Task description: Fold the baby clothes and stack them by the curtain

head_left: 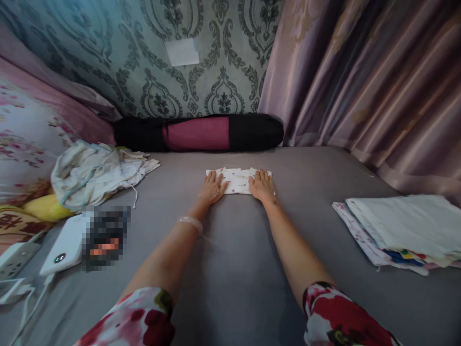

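A small white cloth with a sparse printed pattern (238,183) lies folded on the grey bed sheet (234,250), straight ahead of me. My left hand (213,187) rests flat on its left end, fingers stretched out and apart. On the right end lies my right hand (262,185), likewise flat with the fingers spread. Both palms press down on the fabric, and its middle shows between them. The parts of the cloth under my hands are hidden.
Folded clothes (406,230) are stacked at the right. At left lie a crumpled pale garment (97,173), a white power bank (66,245), a power strip (16,257) and cables. A black and maroon bolster-like roll (196,133) lies along the wall; curtains (324,72) hang right.
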Demonstrator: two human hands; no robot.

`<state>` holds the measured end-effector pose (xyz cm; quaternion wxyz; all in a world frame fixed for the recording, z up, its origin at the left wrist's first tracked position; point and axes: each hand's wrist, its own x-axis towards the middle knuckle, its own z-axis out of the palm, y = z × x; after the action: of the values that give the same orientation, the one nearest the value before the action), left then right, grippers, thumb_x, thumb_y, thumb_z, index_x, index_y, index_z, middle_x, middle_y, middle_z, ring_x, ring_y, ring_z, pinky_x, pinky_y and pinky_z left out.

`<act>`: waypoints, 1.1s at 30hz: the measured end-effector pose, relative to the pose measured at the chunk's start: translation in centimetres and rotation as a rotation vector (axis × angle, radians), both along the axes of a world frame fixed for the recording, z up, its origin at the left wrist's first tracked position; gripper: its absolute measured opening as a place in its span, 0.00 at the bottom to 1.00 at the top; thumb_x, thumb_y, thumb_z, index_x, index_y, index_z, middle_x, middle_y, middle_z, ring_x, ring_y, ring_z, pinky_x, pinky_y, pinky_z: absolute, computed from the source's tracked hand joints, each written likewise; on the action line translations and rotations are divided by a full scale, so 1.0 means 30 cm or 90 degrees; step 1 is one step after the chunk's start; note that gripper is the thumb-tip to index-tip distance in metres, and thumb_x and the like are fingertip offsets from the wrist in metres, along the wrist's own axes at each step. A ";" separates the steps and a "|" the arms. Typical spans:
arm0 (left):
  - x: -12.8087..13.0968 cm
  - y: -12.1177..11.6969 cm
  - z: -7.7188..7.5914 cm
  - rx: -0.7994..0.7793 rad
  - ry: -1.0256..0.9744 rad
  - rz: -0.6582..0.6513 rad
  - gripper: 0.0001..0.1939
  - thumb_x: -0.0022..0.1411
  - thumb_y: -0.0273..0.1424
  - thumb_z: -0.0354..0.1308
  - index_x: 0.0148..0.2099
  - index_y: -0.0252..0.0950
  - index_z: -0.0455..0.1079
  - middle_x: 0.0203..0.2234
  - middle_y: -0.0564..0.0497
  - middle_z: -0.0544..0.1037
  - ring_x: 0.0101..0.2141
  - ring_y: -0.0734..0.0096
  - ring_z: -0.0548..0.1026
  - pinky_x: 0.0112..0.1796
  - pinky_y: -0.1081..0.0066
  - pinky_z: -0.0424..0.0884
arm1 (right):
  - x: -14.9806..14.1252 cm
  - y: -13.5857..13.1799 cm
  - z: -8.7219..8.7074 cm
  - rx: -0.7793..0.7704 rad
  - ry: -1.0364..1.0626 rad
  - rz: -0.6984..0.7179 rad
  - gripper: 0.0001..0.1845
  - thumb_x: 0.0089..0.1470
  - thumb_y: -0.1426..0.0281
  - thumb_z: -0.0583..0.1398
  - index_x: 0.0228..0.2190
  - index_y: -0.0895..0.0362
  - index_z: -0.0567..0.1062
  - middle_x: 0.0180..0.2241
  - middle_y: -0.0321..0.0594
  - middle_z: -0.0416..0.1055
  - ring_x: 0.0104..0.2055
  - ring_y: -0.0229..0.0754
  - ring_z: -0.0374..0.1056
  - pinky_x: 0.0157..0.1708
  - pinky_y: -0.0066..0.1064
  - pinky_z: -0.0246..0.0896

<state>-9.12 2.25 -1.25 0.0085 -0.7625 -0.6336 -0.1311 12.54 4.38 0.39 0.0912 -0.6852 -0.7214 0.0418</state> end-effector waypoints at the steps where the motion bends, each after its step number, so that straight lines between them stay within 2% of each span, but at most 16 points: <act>1: 0.002 -0.004 0.002 0.001 -0.001 0.002 0.33 0.68 0.48 0.36 0.65 0.32 0.57 0.64 0.37 0.57 0.65 0.50 0.51 0.61 0.53 0.50 | 0.000 -0.001 0.004 -0.001 0.002 -0.001 0.34 0.65 0.61 0.41 0.62 0.72 0.55 0.65 0.57 0.49 0.67 0.55 0.41 0.63 0.43 0.35; 6: 0.023 -0.043 0.034 0.109 0.002 -0.007 0.29 0.69 0.46 0.37 0.63 0.34 0.60 0.64 0.39 0.58 0.65 0.53 0.50 0.63 0.50 0.43 | -0.023 -0.018 0.040 0.052 0.031 0.016 0.31 0.65 0.61 0.41 0.62 0.66 0.58 0.65 0.55 0.51 0.67 0.55 0.42 0.63 0.48 0.34; 10: 0.035 -0.058 0.053 0.141 -0.008 -0.056 0.26 0.69 0.43 0.39 0.62 0.37 0.61 0.64 0.42 0.58 0.66 0.56 0.48 0.63 0.50 0.38 | -0.076 -0.040 0.051 0.087 0.050 0.090 0.30 0.66 0.61 0.39 0.62 0.61 0.58 0.65 0.53 0.50 0.68 0.54 0.41 0.63 0.51 0.33; 16: 0.023 -0.022 0.032 0.013 0.017 -0.095 0.28 0.70 0.42 0.38 0.65 0.34 0.58 0.63 0.39 0.60 0.63 0.56 0.58 0.61 0.53 0.51 | -0.122 -0.056 0.005 0.056 0.042 0.125 0.30 0.66 0.60 0.40 0.62 0.58 0.59 0.65 0.50 0.50 0.67 0.53 0.43 0.62 0.52 0.35; 20: 0.019 -0.017 0.026 0.018 0.029 -0.090 0.27 0.70 0.42 0.39 0.65 0.35 0.57 0.63 0.40 0.60 0.63 0.56 0.58 0.61 0.53 0.51 | -0.119 -0.050 -0.005 0.054 0.044 0.122 0.29 0.66 0.60 0.40 0.62 0.58 0.60 0.66 0.50 0.50 0.67 0.53 0.43 0.62 0.53 0.36; 25: 0.019 -0.026 0.032 0.050 0.013 -0.098 0.26 0.69 0.42 0.41 0.63 0.35 0.59 0.62 0.40 0.62 0.62 0.55 0.59 0.60 0.53 0.53 | -0.124 -0.058 0.016 0.061 0.048 0.129 0.29 0.65 0.61 0.42 0.62 0.59 0.60 0.65 0.51 0.50 0.67 0.53 0.43 0.62 0.53 0.36; 29: 0.019 -0.034 0.036 0.122 -0.010 -0.107 0.24 0.69 0.39 0.42 0.61 0.33 0.62 0.62 0.40 0.63 0.62 0.56 0.59 0.60 0.56 0.53 | -0.155 -0.075 0.031 0.101 0.055 0.195 0.28 0.66 0.62 0.42 0.62 0.59 0.59 0.66 0.49 0.49 0.68 0.50 0.42 0.63 0.52 0.32; 33: 0.020 -0.032 0.035 0.102 -0.025 -0.120 0.21 0.67 0.33 0.43 0.58 0.33 0.66 0.57 0.40 0.69 0.59 0.59 0.64 0.59 0.57 0.57 | -0.185 -0.089 0.020 0.085 0.055 0.245 0.28 0.65 0.64 0.42 0.62 0.61 0.60 0.66 0.47 0.50 0.68 0.49 0.41 0.64 0.49 0.33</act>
<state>-8.52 1.29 -0.19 0.0442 -0.8127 -0.5468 -0.1965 6.99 1.73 1.00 0.1576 -0.5245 -0.8357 0.0395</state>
